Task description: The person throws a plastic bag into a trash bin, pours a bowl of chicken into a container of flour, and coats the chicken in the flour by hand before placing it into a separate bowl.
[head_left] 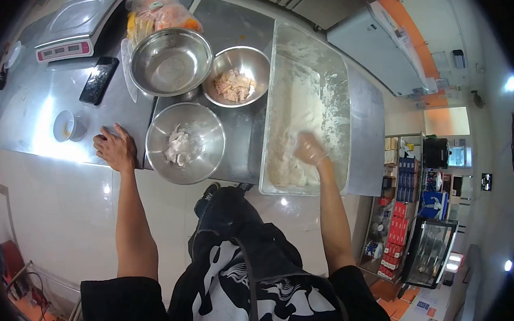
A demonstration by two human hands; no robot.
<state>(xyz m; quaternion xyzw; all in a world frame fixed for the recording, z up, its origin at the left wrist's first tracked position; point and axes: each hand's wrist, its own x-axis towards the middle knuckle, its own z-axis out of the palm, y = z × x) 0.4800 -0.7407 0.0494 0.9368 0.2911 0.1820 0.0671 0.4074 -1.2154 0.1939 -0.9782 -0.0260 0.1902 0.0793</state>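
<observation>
My left hand (pixel 116 149) rests on the steel table's front edge with its fingers apart, holding nothing. Just right of it stands a steel bowl (pixel 215 154) with flour-coated pieces (pixel 181 146) inside. My right hand (pixel 310 150), in a clear plastic glove, is down in a large tub (pixel 343 105) of white flour (pixel 303 99). Its fingers are closed and blurred at the tips; I cannot tell what they hold. Behind the coated pieces, another steel bowl (pixel 258 57) contains pale raw meat pieces (pixel 235 85).
An upper steel bowl (pixel 171 63) stands beside a knife (pixel 128 71). Farther left are a phone (pixel 99 80), a small white cup (pixel 66 126) and a digital scale (pixel 75 30). Plastic bags (pixel 162 13) lie at the back. Stocked shelves (pixel 398 210) stand to the right.
</observation>
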